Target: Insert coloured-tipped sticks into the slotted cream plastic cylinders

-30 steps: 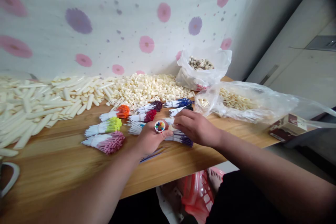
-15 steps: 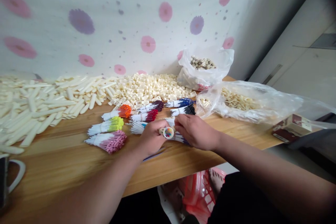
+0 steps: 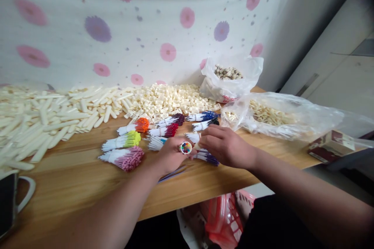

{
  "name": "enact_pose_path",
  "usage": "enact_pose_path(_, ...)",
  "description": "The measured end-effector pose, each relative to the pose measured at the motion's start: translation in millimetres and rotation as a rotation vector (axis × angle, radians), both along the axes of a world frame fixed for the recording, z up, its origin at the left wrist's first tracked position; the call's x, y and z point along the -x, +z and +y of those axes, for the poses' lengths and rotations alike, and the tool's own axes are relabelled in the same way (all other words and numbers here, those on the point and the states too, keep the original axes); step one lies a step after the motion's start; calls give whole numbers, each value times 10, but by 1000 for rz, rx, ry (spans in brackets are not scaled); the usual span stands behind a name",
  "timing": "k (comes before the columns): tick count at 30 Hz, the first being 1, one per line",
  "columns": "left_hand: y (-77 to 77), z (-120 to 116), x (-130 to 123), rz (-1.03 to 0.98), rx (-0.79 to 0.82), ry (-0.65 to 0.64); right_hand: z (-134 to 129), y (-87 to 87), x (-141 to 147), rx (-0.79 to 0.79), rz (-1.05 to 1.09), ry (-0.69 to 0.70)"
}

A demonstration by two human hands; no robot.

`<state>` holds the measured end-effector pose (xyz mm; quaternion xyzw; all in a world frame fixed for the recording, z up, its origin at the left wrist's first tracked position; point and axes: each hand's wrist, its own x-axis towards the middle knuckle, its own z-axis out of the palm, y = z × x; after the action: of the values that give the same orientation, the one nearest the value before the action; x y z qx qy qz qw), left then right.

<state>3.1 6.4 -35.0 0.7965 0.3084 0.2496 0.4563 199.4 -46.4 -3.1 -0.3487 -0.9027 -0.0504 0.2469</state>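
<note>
My left hand (image 3: 172,154) is closed around a cream pen barrel (image 3: 180,147), its round end turned up toward me. Several coloured refill ends (image 3: 186,148) show inside that opening. Just to its right, my right hand (image 3: 223,144) has its fingers pinched together around a small cream piece, mostly hidden by the fingers. About the hands lie bundles of refills: pink (image 3: 125,158), yellow (image 3: 124,140), orange (image 3: 136,125), red (image 3: 166,130), black (image 3: 206,123) and purple (image 3: 207,157). A few loose refills (image 3: 172,173) lie below my left hand.
Long cream barrels (image 3: 55,116) are heaped at the left, short slotted cream parts (image 3: 172,99) at the back. Plastic bags of small parts (image 3: 228,72) and pale pieces (image 3: 270,113) stand at the right, near a box (image 3: 331,146). A phone (image 3: 7,202) lies at the left edge.
My right hand has drawn a little to the right, away from the barrel end, and the coloured refill ends now show clearly. My left hand still holds the barrel. The view has shifted slightly.
</note>
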Motion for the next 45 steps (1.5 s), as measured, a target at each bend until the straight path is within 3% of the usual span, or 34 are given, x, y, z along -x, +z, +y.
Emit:
enact_pose_path(8, 20, -70, -1, 39, -411, 137, -18, -75, 174, 201, 267, -281)
enact_pose_path(10, 27, -63, 0, 28, -353, 141, -5, -59, 144, 198, 286, -252)
enact_pose_path(15, 3, -12, 7, -16, -48, -49, 0, -5, 23, 98, 185, -44)
enact_pose_path(21, 8, -34, 10, -83, -144, 90, -13, -51, 41, 109, 257, 6)
enact_pose_path(27, -37, -19, 2, -125, -24, 57, 22, -30, 19, 170, 307, 82)
enact_pose_path(30, -43, -2, 4, -123, -55, 73, 14, -49, 53, 187, 368, 29)
enact_pose_path(35, -21, 0, 1, -119, -193, 131, 32, -153, 196, 141, 396, -193)
enact_pose_path(37, -24, 2, -6, -141, -222, 156, 56, -151, 208, 126, 377, -206)
enact_pose_path(40, -40, 29, -6, -165, -255, 165, 33, -26, 144, 46, 317, -172)
enact_pose_path(45, -66, 99, 22, -153, -303, 199, -303, 412, 47, -197, 332, -206)
